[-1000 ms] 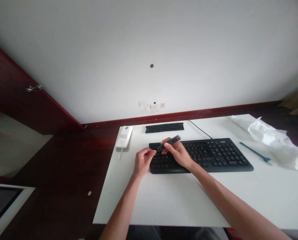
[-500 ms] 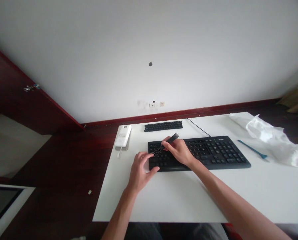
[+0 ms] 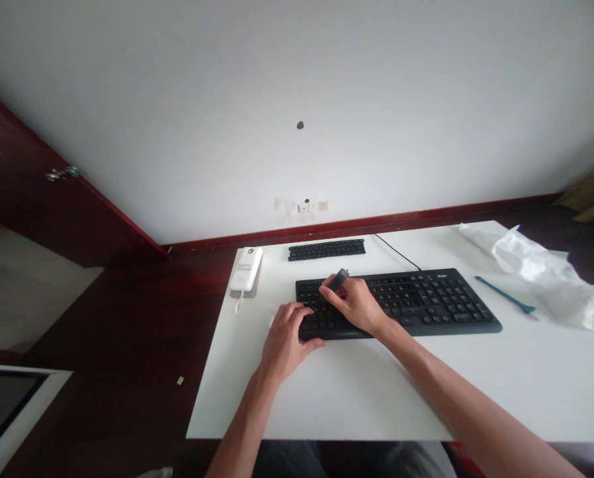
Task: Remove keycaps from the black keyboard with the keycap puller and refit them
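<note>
A black keyboard (image 3: 436, 312) lies on the white table, with some keycaps off in its middle part. My right hand (image 3: 354, 302) is closed round the dark handle of a keycap puller (image 3: 340, 278), over the left half of the keys. The puller's wire end is hidden by my fingers. At the keyboard's left end rests my left hand (image 3: 290, 332). Its fingers reach onto the left keys, while the thumb lies apart from them along the front edge.
Behind the keyboard sit rows of black keycaps (image 3: 327, 249). A white handheld device (image 3: 246, 271) with a strap lies to the left. On the right are a teal brush (image 3: 505, 295) and a crumpled white plastic bag (image 3: 541, 272). A cable (image 3: 397, 252) runs off the back edge.
My right hand has tilted the puller more upright, and its wires no longer show. My left hand has shifted slightly right, its thumb now at the keyboard's front edge.
</note>
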`<state>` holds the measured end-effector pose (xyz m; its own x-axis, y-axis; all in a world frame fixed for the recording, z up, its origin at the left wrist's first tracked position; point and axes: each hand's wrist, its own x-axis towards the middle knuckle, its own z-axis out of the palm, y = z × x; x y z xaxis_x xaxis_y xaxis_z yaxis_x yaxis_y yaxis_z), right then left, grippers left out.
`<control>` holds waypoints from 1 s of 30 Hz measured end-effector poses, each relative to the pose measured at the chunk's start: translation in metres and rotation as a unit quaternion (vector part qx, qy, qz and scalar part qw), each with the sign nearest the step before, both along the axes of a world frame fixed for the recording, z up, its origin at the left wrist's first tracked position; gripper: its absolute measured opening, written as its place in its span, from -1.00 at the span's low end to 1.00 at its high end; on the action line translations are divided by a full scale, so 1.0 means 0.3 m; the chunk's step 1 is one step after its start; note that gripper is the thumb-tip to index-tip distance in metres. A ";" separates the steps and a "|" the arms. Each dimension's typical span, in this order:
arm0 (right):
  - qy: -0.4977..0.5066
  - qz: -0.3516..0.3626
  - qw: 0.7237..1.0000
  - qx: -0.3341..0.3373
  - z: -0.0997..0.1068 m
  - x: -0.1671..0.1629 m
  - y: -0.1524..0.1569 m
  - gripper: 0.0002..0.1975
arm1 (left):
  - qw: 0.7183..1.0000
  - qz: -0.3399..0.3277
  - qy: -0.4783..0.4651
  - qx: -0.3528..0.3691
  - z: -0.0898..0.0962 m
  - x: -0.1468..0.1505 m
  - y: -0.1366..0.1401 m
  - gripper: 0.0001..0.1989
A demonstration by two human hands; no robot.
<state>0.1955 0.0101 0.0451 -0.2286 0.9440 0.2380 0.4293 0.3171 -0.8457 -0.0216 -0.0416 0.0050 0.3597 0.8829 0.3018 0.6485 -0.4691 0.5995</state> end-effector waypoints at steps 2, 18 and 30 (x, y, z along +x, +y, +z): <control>0.001 0.000 1.000 -0.002 -0.001 -0.001 -0.001 -0.63 | 1.000 -0.003 0.000 -0.001 0.000 0.001 0.000 -0.35; -0.015 0.011 1.000 -0.008 0.023 0.000 -0.010 -0.64 | 1.000 -0.006 0.009 0.000 0.002 0.004 0.001 -0.38; -0.018 0.051 0.997 -0.050 0.024 0.018 0.004 -0.69 | 1.000 0.004 0.001 -0.006 0.015 0.003 -0.002 -0.42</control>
<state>0.2008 0.0113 0.0521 -0.3314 0.9341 0.1331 0.4304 0.2752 -0.8597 -0.0206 -0.0422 0.0094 0.3533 0.8892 0.2907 0.6535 -0.4570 0.6035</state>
